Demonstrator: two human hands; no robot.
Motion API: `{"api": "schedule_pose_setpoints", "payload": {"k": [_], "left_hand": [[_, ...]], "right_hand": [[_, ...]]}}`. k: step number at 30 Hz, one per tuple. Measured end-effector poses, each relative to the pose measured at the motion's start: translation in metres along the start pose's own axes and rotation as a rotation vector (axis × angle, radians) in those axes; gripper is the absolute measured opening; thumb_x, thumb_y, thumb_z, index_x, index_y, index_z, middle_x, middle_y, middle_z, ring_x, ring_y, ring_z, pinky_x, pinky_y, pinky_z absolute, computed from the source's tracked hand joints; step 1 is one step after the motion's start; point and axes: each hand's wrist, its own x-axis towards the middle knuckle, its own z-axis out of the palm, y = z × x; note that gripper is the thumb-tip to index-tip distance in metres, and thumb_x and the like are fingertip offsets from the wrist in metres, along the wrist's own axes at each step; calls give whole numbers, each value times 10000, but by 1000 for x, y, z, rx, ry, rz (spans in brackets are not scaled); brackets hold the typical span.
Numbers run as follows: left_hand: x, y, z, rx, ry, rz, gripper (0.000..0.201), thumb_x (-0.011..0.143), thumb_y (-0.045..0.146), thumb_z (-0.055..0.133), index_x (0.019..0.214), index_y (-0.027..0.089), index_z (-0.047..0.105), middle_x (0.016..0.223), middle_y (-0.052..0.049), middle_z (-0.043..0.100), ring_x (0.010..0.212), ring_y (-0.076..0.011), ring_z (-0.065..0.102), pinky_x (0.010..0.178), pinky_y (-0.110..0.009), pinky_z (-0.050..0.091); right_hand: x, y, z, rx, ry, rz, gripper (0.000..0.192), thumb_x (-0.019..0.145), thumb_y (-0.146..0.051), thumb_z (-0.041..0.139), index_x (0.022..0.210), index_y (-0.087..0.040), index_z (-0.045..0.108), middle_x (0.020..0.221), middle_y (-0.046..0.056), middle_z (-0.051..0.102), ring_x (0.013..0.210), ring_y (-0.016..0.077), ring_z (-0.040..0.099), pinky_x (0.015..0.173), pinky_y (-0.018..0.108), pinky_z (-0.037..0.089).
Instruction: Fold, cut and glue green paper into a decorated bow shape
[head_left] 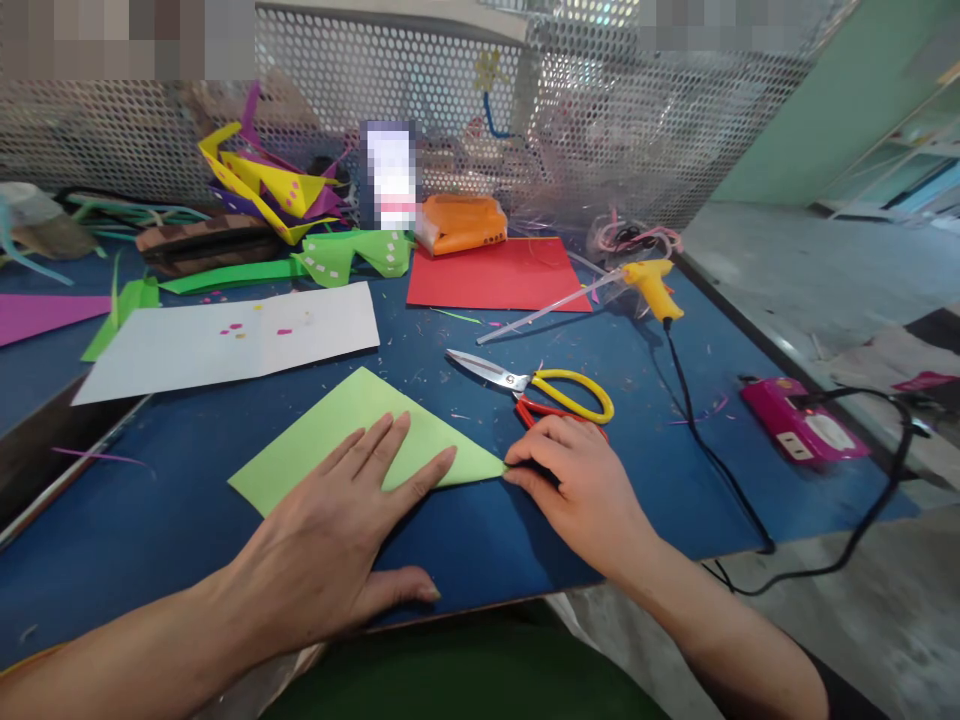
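Note:
A light green paper (330,425), folded into a triangle, lies on the blue table (187,480). My left hand (337,535) rests flat on it, fingers spread, pressing it down. My right hand (574,480) pinches the paper's right corner with its fingertips. Scissors (540,385) with yellow and red handles lie just behind my right hand, blades pointing left.
A white sheet (225,345) and a red sheet (499,275) lie farther back. A yellow glue gun (649,285) with a black cord lies at the right, a pink power strip (802,420) beyond it. Coloured paper shapes (277,195) pile up against a perforated metal screen (637,120).

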Motion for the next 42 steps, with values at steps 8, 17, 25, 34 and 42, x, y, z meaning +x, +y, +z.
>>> {"api": "schedule_pose_setpoints", "payload": {"k": [8, 17, 25, 34, 42], "left_hand": [[-2, 2, 2, 24, 8, -17, 957, 772, 783, 474, 1548, 296, 197, 1571, -222, 273, 1405, -444, 310, 1027, -594, 411], [-3, 3, 5, 60, 38, -48, 1010, 775, 790, 458, 1544, 174, 236, 1574, -222, 271, 1428, -427, 266, 1063, -567, 388], [-3, -2, 8, 22, 83, 13, 1099, 774, 801, 442, 1559, 105, 113, 1602, -192, 197, 1442, -388, 256, 1165, -508, 273], [-3, -1, 10, 22, 75, -28, 1064, 828, 751, 419, 1554, 63, 54, 1598, -202, 197, 1435, -363, 290, 1158, -474, 308], [7, -6, 9, 52, 94, -91, 564, 1012, 386, 303, 1496, 100, 344, 1536, -129, 380, 1414, -246, 362, 1161, -387, 335]], "right_hand": [[1, -3, 5, -15, -9, 23, 90, 886, -177, 637, 797, -184, 631, 829, 9, 628, 822, 187, 559, 765, 351, 383], [4, -8, 3, -26, -43, 61, 146, 872, -99, 567, 751, -180, 585, 803, 16, 610, 786, 190, 528, 731, 346, 371], [8, -14, 2, -51, -97, 108, 162, 805, -61, 543, 702, -185, 531, 751, 21, 568, 750, 188, 497, 701, 333, 364], [4, -16, 13, -319, -61, 60, 206, 931, -148, 428, 785, -163, 573, 789, 76, 574, 753, 227, 486, 693, 359, 349], [15, -18, 6, -365, -117, 14, 164, 894, -143, 485, 770, -168, 589, 782, 65, 600, 764, 230, 528, 706, 356, 348]]}}
